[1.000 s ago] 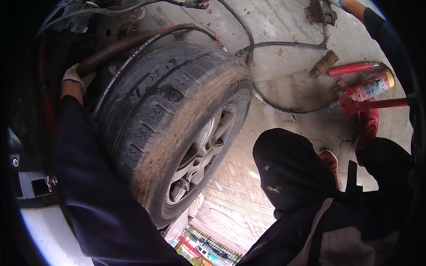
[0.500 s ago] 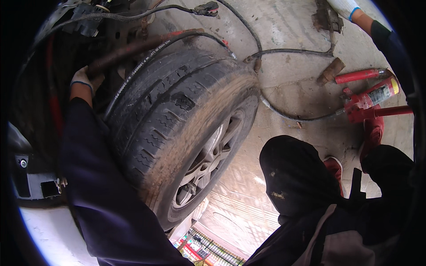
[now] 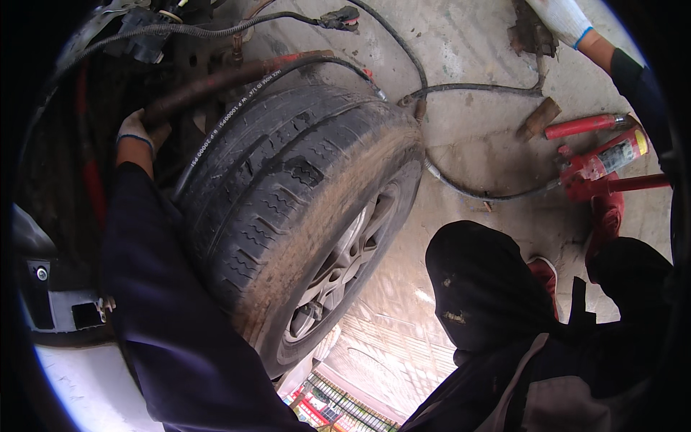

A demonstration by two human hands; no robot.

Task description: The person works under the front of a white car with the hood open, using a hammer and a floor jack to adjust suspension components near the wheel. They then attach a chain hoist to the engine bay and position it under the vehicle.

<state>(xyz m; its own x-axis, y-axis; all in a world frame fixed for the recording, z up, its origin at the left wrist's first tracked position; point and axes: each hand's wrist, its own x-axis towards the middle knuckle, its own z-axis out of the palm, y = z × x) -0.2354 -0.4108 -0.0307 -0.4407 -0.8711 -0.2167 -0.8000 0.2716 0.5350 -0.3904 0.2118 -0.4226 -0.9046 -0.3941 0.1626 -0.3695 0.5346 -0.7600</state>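
L hand on tube, R hand up by bracket

Edges 1st: the tyre fills mid-view, tilted, so my room on the L is tight. My L sleeve runs betw. the tyre and the car's panel. More room R of the tyre, where floor shows as far as the pump. My knee takes up the lower part of that gap, and a thin hose crosses it, tyre side to pump. Black fisheye rim cuts all corners.

Writing: white print runs along the thick black hose over the tread; there's also a pale label on the pump, too small for me to read.

Hands, both gloved: L hand holds the lower L end of the rusty tube, which slants up to the R behind the tyre, its far end reddish. R hand is at the top R edge, right by the dark bracket; frame cuts it off, so can't tell how far open it is, though it's poss. touching. Brown block and red cylinder lie below it, near the pump.
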